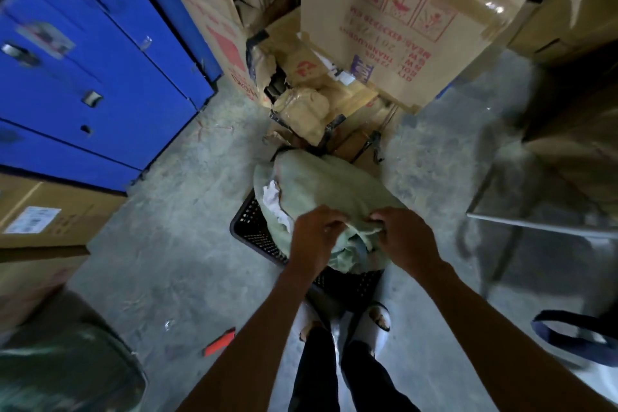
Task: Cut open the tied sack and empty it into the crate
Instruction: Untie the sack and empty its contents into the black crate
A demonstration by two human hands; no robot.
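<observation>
A pale green woven sack point(327, 191) lies bulging on top of a black perforated crate point(254, 227) on the concrete floor, just in front of my feet. White material point(272, 196) shows through a gap on the sack's left side. My left hand point(312, 236) grips the bunched near end of the sack, fingers curled into the cloth. My right hand point(406, 239) pinches the same bunched fabric from the right. Most of the crate's inside is hidden under the sack.
Blue metal cabinets point(83, 84) stand at the left. Stacked and torn cardboard boxes point(384, 27) fill the space behind the crate. More boxes point(40, 217) sit at the left edge. A red cutter-like object point(219, 343) lies on the floor near my left arm. A metal-framed table point(535, 211) stands right.
</observation>
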